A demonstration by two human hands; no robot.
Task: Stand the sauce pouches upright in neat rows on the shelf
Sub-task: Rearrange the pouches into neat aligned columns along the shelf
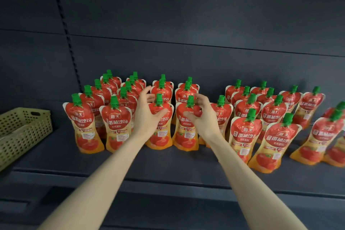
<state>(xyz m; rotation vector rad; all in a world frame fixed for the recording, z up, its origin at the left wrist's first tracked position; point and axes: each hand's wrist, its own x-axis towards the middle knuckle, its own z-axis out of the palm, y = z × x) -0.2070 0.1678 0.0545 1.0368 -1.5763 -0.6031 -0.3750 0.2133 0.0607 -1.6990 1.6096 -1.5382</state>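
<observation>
The left grip point(146, 112) is curving round the left shoulder of the third pouch point(160, 136) in the front row. Its thumb is lying across the red front and its fingers are spreading behind, so the grip is about half closed and seems to be holding lightly, not squeezing. The right grip point(203, 115) is mirroring this on the fourth pouch point(186, 136): the thumb is pressing the front and the curled fingers are wrapping the right shoulder just below the green cap point(190, 100). Both pouches are standing upright side by side near the middle of the shelf point(168, 166), with the two grips closing in from the outer sides.

These are likely soft film pouches, fairly light, with slick printed skin and a sloshing fill. Squeezing the belly would probably bulge it and tip the base. The firmest places to hold are probably the shoulders under the spout, or the stiff cap itself, while the bottom fold is settling flat on the shelf.

To the left, two rows are already running back in tidy files. To the right, another group point(276, 117) is standing looser, and its front pouches are leaning outward — those probably need straightening. One more pouch point(222, 112) is standing just behind the right grip. A perforated basket point(22, 129) is sitting at the shelf's far left, well apart from the pouches.
</observation>
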